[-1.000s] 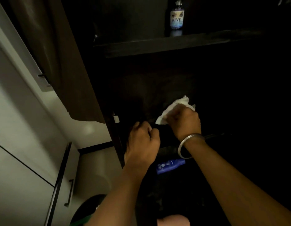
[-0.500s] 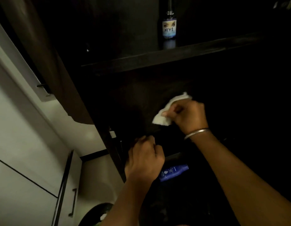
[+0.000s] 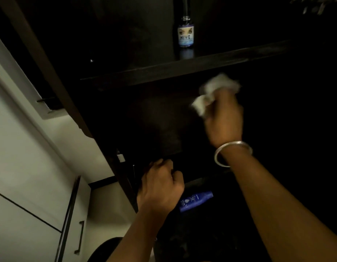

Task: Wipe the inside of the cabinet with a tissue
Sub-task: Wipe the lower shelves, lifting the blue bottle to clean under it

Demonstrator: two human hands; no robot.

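Observation:
The dark cabinet (image 3: 163, 114) stands open in front of me, very dim inside. My right hand (image 3: 225, 120), with a metal bangle on the wrist, grips a crumpled white tissue (image 3: 211, 91) against the cabinet's back wall, just under the upper shelf (image 3: 230, 59). The tissue is blurred by motion. My left hand (image 3: 161, 188) is curled at the front edge of the lower shelf, near the cabinet's left side; I cannot see what its fingers hold.
A small labelled bottle (image 3: 185, 35) stands on the upper shelf. A blue bottle (image 3: 196, 201) lies on its side below my left hand. The open cabinet door (image 3: 41, 59) hangs at the left, beside white cupboards (image 3: 22, 167) with dark handles.
My right hand has carried the tissue up and to the right along the back wall, from near the lower shelf to just under the upper shelf. My left hand stays at the lower shelf edge.

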